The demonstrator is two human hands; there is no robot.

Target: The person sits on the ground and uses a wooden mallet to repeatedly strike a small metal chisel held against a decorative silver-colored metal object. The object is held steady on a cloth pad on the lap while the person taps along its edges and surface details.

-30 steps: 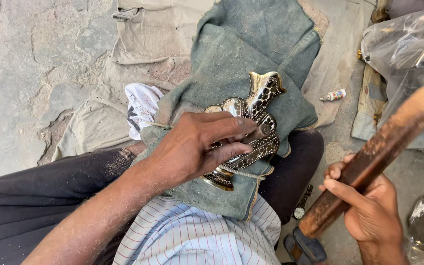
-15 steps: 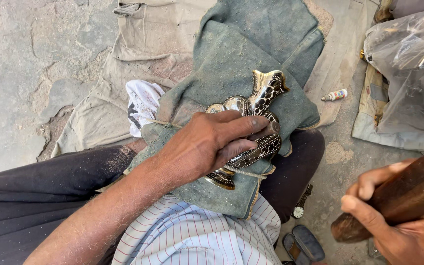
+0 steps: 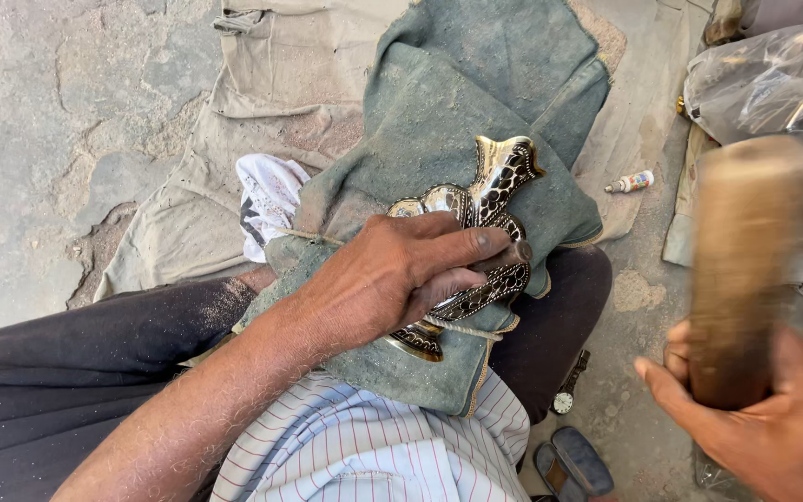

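The metal ornament [image 3: 476, 242], curved, dark and gold-patterned, is lying on the green cloth [image 3: 439, 121] across your lap. Your left hand [image 3: 392, 274] is pressing it flat, fingers closed over its middle. It is looking stiff, fairly heavy and slick; hold its broad body, not the flared tip. Your right hand [image 3: 773, 432] is gripping the wooden mallet [image 3: 741, 270]. A small white tube [image 3: 631, 182] with a red band is lying on the beige sheet [image 3: 253, 102]; a clear plastic bag [image 3: 773, 79] is sitting beyond.
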